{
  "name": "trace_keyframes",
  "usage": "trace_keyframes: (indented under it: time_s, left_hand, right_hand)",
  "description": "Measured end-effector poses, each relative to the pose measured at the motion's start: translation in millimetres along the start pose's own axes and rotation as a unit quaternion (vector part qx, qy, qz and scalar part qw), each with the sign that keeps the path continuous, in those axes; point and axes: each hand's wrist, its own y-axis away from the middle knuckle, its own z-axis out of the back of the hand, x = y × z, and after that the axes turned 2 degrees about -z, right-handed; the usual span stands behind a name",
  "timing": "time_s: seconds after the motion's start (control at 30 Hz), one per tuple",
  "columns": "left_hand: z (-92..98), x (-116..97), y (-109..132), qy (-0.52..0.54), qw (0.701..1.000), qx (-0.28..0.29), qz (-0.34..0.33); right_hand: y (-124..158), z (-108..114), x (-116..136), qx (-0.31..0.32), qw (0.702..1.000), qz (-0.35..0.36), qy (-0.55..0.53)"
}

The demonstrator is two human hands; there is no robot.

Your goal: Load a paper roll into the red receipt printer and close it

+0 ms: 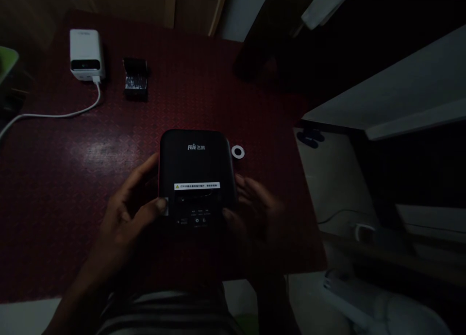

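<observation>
A black receipt printer (196,165) with white "FEIE" lettering lies face up before me on the dark red table. Across its lid runs a white warning sticker, with a slot and small printed icons below it. My left hand (129,206) grips the left side, thumb on the top near a small pale patch and fingers along the edge. On the right side, my right hand (255,209) has its thumb on the lower right of the top and its fingers against the edge; shadow darkens much of it. A white ring with a dark centre (238,152) sits just right of the printer.
On the red table (204,92), a white power bank (85,51) with a plugged-in white cable (58,115) stands at the back left. Beside it lies a small black object with a shiny middle (136,80). Dark slippers (310,138) are on the floor to the right.
</observation>
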Motion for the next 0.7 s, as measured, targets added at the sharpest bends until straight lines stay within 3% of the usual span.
trace_keyframes:
  time_s: [0.17,0.4,0.57,0.7]
  left_hand:
    - [2.6,-1,-1,-0.040,0.999,0.005,-0.022]
    - [2.6,-2,-1,-0.059,0.998,0.008,-0.017]
    - [3.6,2,-2,-0.023,1.000,0.016,-0.011]
    - [4.7,5,-2,-0.014,0.999,0.025,-0.018]
  right_hand:
    - [2,-6,-4,-0.010,0.991,-0.081,-0.105]
    - [2,-6,-4,-0.022,0.989,-0.090,-0.118]
    - [-1,-2,-3,-0.002,0.993,-0.066,-0.102]
    - [-17,11,10,0.015,1.000,0.013,0.015]
